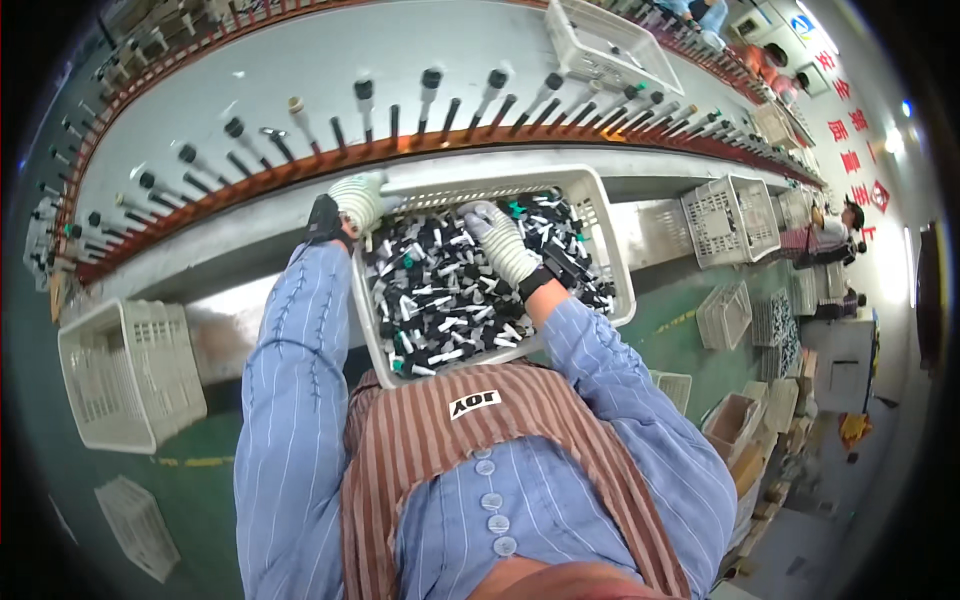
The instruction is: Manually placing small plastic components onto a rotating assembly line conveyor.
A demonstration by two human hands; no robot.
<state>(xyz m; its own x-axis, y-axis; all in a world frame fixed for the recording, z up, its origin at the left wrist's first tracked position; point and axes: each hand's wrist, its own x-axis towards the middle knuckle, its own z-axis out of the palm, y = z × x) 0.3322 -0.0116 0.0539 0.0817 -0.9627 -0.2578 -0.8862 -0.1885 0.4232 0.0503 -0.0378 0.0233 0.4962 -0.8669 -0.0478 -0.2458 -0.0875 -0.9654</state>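
1. A long grey tabletop (330, 60) is seen curving across the top, edged by a row of upright black pegs (431, 80).
2. A white slotted crate (600, 215) is set against the tabletop's near edge, filled with small black and white parts (440, 300).
3. An empty white crate (130, 370) is seen at the left, and further white crates (735, 215) at the right.
4. Red signs (850, 160) are fixed on the far right wall; their shapes are blurred.
5. The left hand (358, 200), gloved in white, is closed on the crate's far left corner.
6. The right hand (500, 240), also gloved, is laid curled on the parts; whether any is gripped cannot be told.
7. The crate's near rim is hidden by a striped apron (420, 440).
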